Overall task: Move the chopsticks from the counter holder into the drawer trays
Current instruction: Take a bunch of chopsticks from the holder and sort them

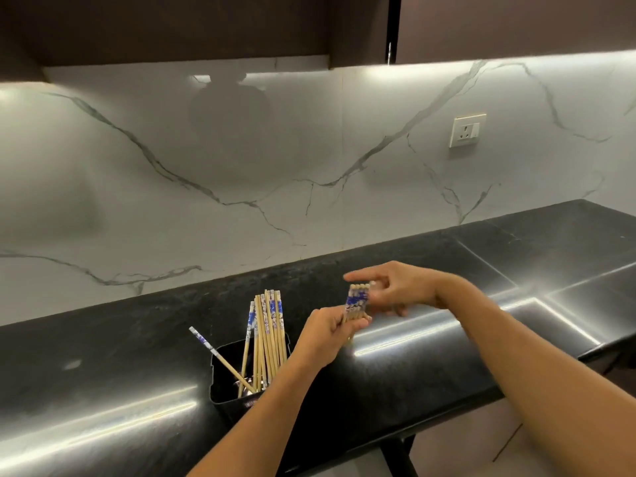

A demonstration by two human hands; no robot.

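Observation:
A black rectangular holder stands near the front edge of the black counter. Several bamboo chopsticks with blue-and-white patterned tops stand in it; one leans out to the left. My left hand grips a small bundle of chopsticks upright, just right of the holder and above the counter. My right hand is at the bundle's tops, its fingers spread and touching the ends. No drawer or tray is in view.
A white marble backsplash rises behind the counter, with a wall socket at the right. Dark upper cabinets hang overhead. The counter runs on to the right, glossy with light reflections.

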